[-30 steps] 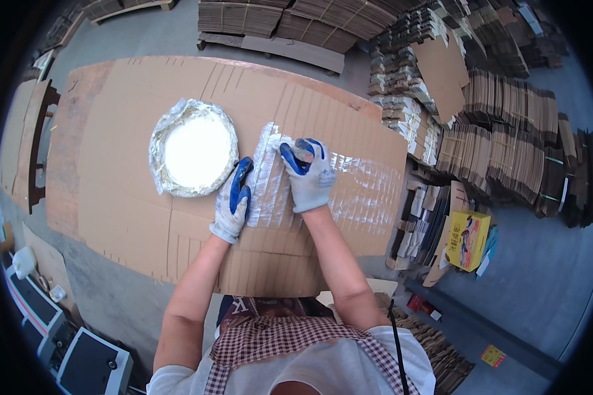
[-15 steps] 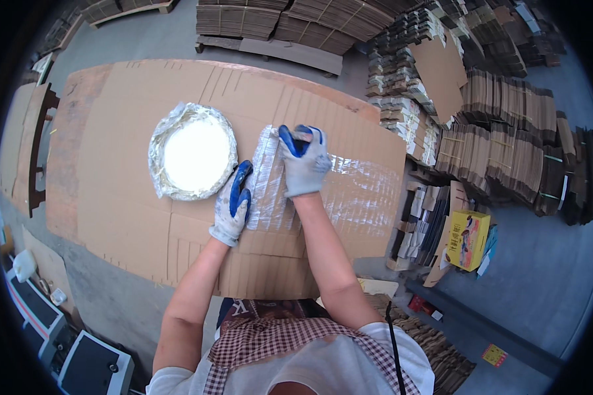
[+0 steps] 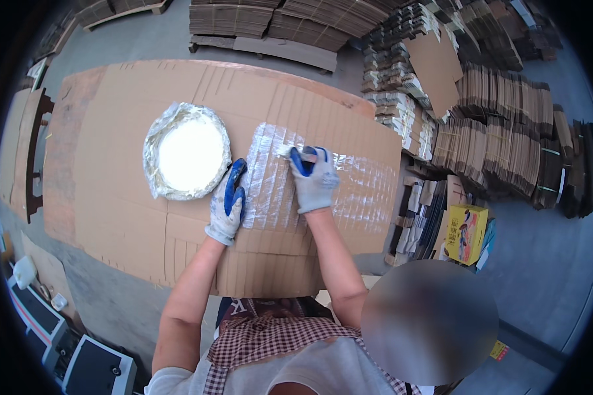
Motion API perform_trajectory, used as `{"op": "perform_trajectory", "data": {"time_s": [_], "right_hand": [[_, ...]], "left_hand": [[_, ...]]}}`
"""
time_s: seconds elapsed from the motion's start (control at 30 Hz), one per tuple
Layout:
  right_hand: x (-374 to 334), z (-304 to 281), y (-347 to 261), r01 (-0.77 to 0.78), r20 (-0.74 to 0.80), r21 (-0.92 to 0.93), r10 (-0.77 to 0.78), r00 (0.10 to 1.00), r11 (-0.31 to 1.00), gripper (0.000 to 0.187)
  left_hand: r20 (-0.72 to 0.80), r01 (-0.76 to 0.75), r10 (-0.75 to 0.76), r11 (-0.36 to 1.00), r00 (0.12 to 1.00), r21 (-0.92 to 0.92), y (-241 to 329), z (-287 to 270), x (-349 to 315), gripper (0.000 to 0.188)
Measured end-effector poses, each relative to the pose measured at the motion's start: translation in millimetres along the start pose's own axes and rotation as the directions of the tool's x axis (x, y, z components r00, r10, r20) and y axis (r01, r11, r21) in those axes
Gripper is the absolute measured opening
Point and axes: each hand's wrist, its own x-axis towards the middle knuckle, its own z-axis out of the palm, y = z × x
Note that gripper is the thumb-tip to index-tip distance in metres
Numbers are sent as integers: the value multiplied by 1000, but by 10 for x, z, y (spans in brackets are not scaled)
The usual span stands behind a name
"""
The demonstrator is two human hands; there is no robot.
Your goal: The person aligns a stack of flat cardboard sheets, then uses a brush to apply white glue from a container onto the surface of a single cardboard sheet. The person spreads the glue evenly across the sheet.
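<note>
My right hand (image 3: 316,176), in a white glove with blue fingers, is closed on what looks like a brush (image 3: 286,152), mostly hidden by the fingers. It rests over a row of cardboard strips (image 3: 265,178) streaked with a shiny, wet white coating that looks like glue. Along the left edge of these strips lies my left hand (image 3: 228,203), gloved alike, its fingers stretched out and holding nothing. Just left of it stands a round bowl (image 3: 153,176) with a crumpled, silvery lining and bright white contents.
A large cardboard sheet (image 3: 118,151) covers the table. Bundled flat cardboard is stacked on a pallet (image 3: 263,51) beyond it and in piles (image 3: 504,99) at the right. A yellow box (image 3: 466,234) stands at the right. A blurred round patch hides the lower right.
My right hand has moved toward me and slightly right across the strips, showing more of their wet surface. The left hand stays at their edge. A blurred patch has appeared at the lower right.
</note>
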Motion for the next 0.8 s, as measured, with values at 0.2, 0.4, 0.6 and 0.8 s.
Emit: {"op": "perform_trajectory", "data": {"time_s": [0.2,0.4,0.6,0.8], "right_hand": [[-56,-334,287,-160,-54,34,162,985,987,37],[-262,-115,271,-5,1,40,5,1000,999,40],[-65,-349,608,-154,-221,57,163,962,986,38],[225,-13,357,-121,-90,97,130,987,988,37]], "left_hand": [[-26,-20,20,1000,999,5,-9,-22,-39,57],[-5,-25,25,1000,1000,9,-69,37,-38,59],[-14,-19,20,996,1000,82,-65,15,-49,56],[3,-17,16,995,1000,100,-77,70,-39,55]]}}
